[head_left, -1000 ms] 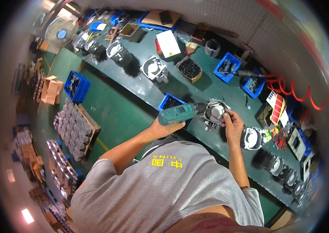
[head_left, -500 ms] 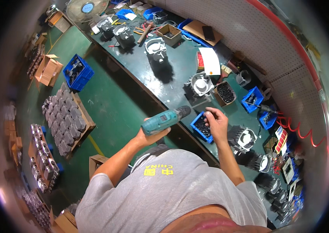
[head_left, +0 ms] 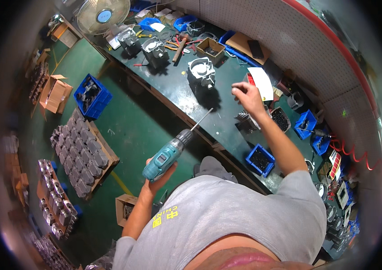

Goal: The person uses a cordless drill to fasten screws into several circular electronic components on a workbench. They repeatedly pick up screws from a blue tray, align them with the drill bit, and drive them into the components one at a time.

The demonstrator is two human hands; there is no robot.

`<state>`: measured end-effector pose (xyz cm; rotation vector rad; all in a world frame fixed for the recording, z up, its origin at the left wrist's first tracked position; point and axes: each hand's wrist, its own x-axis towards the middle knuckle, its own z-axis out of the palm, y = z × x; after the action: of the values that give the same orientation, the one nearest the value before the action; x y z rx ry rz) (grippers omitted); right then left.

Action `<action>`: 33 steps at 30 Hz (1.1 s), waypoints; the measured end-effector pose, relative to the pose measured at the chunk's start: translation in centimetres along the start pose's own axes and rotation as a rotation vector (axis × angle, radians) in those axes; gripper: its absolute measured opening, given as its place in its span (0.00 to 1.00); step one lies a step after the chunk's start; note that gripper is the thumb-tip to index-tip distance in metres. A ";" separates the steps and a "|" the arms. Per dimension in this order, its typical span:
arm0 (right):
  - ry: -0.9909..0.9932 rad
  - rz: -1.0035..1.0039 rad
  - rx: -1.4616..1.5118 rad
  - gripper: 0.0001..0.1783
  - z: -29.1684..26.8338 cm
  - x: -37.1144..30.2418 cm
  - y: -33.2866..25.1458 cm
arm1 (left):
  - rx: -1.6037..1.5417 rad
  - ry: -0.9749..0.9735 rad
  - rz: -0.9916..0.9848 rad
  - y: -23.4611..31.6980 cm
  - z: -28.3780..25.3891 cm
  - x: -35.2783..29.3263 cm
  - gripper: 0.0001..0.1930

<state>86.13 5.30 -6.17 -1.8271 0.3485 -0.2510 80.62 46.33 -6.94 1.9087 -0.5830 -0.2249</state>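
My left hand [head_left: 163, 176] is wrapped round the grip of a teal cordless drill [head_left: 165, 158], held off the bench's near edge. A long thin bit [head_left: 202, 119] points from its chuck up toward the bench. My right hand [head_left: 248, 97] reaches over the bench with thumb and fingers pinched together; whatever is between them is too small to make out. Left of that hand a grey metal housing [head_left: 201, 72] with a pale round top stands on the bench. Another finned housing [head_left: 247, 122] is partly hidden by my right forearm.
A blue bin [head_left: 266, 173] of small dark parts sits near the bench edge. A carton [head_left: 285, 129] of dark parts is beyond my forearm. Pliers and a hammer [head_left: 179, 49] lie farther back, near two housings [head_left: 155, 50]. On the floor at left are a pallet [head_left: 103, 146] of castings and a blue crate [head_left: 103, 104].
My right hand has left the blue bin and moved farther across the bench, over the finned housing. The drill has drawn back left and lower, its bit tilting upward. The view has shifted.
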 end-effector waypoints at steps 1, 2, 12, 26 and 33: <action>-0.004 0.010 -0.056 0.13 0.1 2.6 0.9 | 0.016 0.031 -0.006 -0.2 -0.3 0.3 0.05; -0.024 0.007 -0.085 0.13 0.3 5.1 1.6 | -0.095 0.051 -0.120 -2.3 -0.3 0.1 0.05; 0.010 -0.198 -0.635 0.14 1.9 24.8 15.5 | 0.134 0.022 -0.196 -5.5 -5.8 10.3 0.05; -0.430 -0.215 -1.034 0.12 13.1 36.6 24.3 | 0.042 0.086 -0.488 -8.8 -8.0 21.4 0.10; -0.399 -0.047 -1.119 0.10 13.4 35.9 24.5 | 0.004 0.053 -0.469 -11.3 -9.9 24.4 0.13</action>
<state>121.64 -1.99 -33.73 -2.9114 0.1552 0.3664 109.07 45.75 -10.40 2.0270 -0.0911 -0.4710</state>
